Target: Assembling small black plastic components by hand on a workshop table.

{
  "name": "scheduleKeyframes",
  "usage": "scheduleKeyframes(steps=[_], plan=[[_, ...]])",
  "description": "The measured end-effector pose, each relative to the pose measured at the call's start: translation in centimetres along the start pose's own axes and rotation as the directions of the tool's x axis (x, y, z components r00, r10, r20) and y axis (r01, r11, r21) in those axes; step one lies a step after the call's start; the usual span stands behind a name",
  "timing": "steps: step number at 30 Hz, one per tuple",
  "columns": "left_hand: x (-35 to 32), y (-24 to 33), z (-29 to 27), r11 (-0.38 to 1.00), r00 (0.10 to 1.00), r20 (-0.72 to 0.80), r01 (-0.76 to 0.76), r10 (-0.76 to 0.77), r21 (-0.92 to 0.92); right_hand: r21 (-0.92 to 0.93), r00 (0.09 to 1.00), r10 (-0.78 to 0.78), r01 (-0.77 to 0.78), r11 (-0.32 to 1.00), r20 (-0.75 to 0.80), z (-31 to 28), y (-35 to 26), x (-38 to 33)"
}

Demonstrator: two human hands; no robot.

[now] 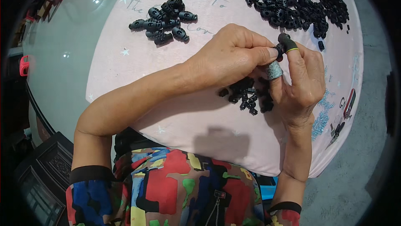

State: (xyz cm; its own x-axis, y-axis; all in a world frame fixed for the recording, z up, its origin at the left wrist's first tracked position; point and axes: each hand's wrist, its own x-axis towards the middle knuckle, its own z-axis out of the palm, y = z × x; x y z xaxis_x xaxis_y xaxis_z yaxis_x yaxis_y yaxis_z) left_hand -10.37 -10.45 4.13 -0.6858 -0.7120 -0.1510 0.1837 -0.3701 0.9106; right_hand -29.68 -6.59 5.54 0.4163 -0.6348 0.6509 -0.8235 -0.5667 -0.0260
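Observation:
My left hand [229,57] reaches across the table, thumb and forefinger pinched on a small black plastic cord lock [280,55]. My right hand [303,75] holds the same cord lock from the other side, between a thumb wrapped in speckled grey and a forefinger in a black finger cover. The fingers hide much of the piece. Below my hands lies a heap of small black plastic parts [246,92], partly behind the right thumb. Farther left is a small group of black barrel-shaped cord locks [167,21].
A large heap of black plastic parts [288,5] covers the far right of the pink tablecloth [188,113]. Tiny silvery-blue pieces, maybe springs [321,121], lie scattered to my right. Beside them are a red-handled tool [350,103] and a dark tool [337,131] near the table edge.

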Motion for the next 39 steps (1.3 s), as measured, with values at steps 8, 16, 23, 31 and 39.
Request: scheduleKeyframes(steps=[8, 16, 23, 31, 39], plan=[[0.2, -1.4, 1.1, 0.995, 0.985, -0.144, -0.095, 0.090, -0.033, -0.020, 1.000, -0.003, 0.004, 1.000, 0.012, 0.0, -0.3, -0.1], [0.1, -1.0, 0.3, 1.000, 0.997, -0.077, -0.010, 0.012, 0.027, 0.036, 1.000, -0.005, 0.004, 0.999, 0.024, 0.4, -0.1, -0.1], [0.5, -0.4, -0.2, 0.999, 0.997, -0.073, 0.012, -0.009, 0.048, 0.033, 1.000, -0.006, 0.006, 0.999, 0.009, 0.1, 0.5, 0.0], [0.9, 0.1, -0.6, 0.969, 0.989, -0.116, -0.061, 0.091, 0.240, 0.060, 0.997, 0.036, -0.040, 0.997, 0.072, -0.4, -0.5, 0.5], [-4.2, 5.2, -3.3, 0.230, 0.786, -0.098, -0.057, 0.610, 0.972, 0.098, 0.905, 0.381, -0.403, 0.910, 0.189, -1.9, 2.4, 0.0]])
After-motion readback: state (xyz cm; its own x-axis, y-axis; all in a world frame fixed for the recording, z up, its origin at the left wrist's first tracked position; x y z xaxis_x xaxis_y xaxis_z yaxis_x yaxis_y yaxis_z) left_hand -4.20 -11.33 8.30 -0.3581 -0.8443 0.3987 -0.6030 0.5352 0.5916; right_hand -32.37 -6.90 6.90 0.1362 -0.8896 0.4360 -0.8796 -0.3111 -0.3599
